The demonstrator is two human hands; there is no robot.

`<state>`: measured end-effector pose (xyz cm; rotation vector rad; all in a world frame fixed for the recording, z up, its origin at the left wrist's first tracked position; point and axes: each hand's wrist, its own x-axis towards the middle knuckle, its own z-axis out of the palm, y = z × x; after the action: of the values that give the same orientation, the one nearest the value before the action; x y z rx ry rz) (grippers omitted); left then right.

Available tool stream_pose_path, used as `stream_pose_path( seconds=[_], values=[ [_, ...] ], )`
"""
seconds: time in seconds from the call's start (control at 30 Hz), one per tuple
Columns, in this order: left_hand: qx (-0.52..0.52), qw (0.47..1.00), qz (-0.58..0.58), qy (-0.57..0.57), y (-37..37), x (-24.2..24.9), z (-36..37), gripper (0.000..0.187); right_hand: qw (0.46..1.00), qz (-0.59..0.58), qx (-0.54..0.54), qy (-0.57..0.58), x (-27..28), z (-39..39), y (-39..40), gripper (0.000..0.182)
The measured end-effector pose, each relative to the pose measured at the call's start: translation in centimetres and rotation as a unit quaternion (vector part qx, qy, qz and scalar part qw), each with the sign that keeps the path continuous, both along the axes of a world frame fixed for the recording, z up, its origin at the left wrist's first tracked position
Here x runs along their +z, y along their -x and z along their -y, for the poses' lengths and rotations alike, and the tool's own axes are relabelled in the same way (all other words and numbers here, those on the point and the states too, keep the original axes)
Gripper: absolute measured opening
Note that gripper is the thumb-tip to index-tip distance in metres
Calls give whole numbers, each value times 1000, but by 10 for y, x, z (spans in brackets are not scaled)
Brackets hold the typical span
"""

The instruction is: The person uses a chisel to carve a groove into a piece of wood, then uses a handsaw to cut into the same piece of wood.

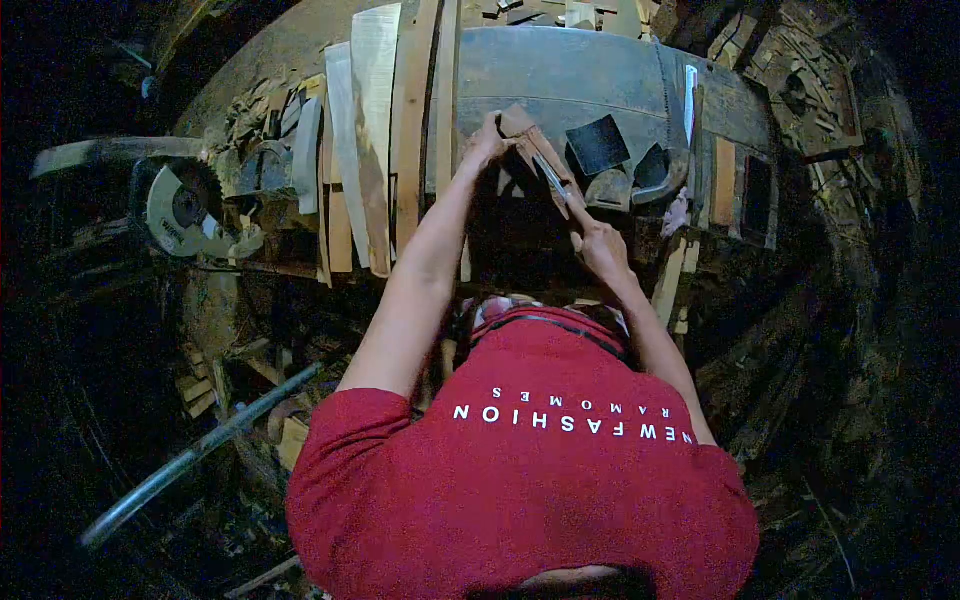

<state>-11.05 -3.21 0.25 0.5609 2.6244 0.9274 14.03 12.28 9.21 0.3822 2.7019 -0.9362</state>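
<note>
My left hand (487, 142) grips the upper end of a reddish-brown wooden piece (517, 121), which slants down toward my right hand. In my right hand (604, 252), the fingers are wrapped around the lower end of a slim hand tool with a shiny metal shaft (549, 176). The shaft lies along the wooden piece, overlapping it in this view; its exact kind does not show. Just right of the wood, a dark square sheet (598, 145) rests on the worn bench top (560, 70).
Several long boards (411, 120) lie on the bench to the left. Beyond them is a circular saw blade (190, 205) with a pale guard. An orange-brown block (723, 180) sits at right. A metal pipe (200, 455) slants up at lower left; wood scraps (820, 85) lie beyond the bench.
</note>
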Motion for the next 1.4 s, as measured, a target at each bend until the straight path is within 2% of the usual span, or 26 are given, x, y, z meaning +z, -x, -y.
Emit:
stream_pose_path(
  seconds=[0.03,0.07,0.1,0.17,0.27,0.37,0.43,0.53,0.57,0.6,0.7,0.73,0.8,0.83,0.9,1.03,1.1,1.2,1.23,1.3,1.33,1.37,1.4],
  values=[
    [2,1000,-23,14,1,-10,2,80,1000,18,1,8,-5,-1,-6,66],
    [-11,997,-70,-38,8,-32,4,75,1000,19,1,8,2,-1,-14,66],
    [-11,997,-69,-37,13,-36,3,75,1000,26,-7,12,14,-1,-24,66],
    [40,997,60,-2,18,-42,5,73,999,35,-14,15,20,-2,-30,65],
    [21,997,49,52,25,-45,3,67,1000,22,-19,2,18,0,-30,64],
    [29,991,61,113,-3,25,-8,64,1000,30,-8,3,9,3,-6,64],
    [29,994,37,96,16,-39,3,65,999,-34,-15,9,1,9,7,64],
    [24,997,6,75,24,-50,1,64,1000,-4,-10,12,12,5,1,64],
    [22,997,4,76,16,-43,1,62,1000,-5,-10,11,15,4,-7,64],
    [48,988,56,137,7,-8,-5,59,1000,3,-12,12,18,4,-16,64],
    [32,985,59,156,16,-33,-4,55,1000,3,-15,11,14,2,-17,65],
    [31,986,54,154,21,-44,-2,55,1000,8,-13,11,14,4,-10,64],
    [37,987,11,153,21,-49,-4,79,1000,-10,-6,11,9,8,9,62],
    [36,988,11,152,18,-53,-3,79,1000,-11,-6,10,8,10,15,62],
    [19,999,11,24,2,-18,-1,80,1000,-30,-3,-5,8,13,26,63],
    [15,995,16,102,21,-35,3,77,1000,-11,-9,15,20,4,-2,64],
    [-4,987,-9,163,8,-13,-3,73,1000,19,-9,9,23,3,-18,65],
    [-14,991,38,130,2,10,-4,73,1000,0,-12,11,11,7,-4,65],
    [-16,991,37,130,6,-36,-19,73,1000,-18,-11,13,5,9,6,64],
    [9,998,1,55,40,-119,8,37,1000,-25,-3,6,2,14,22,64],
    [9,998,-3,55,33,-93,4,37,999,-38,1,-4,2,15,26,64],
    [32,993,12,110,13,-41,-3,36,999,-49,3,-14,2,16,28,65],
    [56,984,28,165,0,-9,-8,35,999,-50,2,-15,3,14,24,65]
  ],
)
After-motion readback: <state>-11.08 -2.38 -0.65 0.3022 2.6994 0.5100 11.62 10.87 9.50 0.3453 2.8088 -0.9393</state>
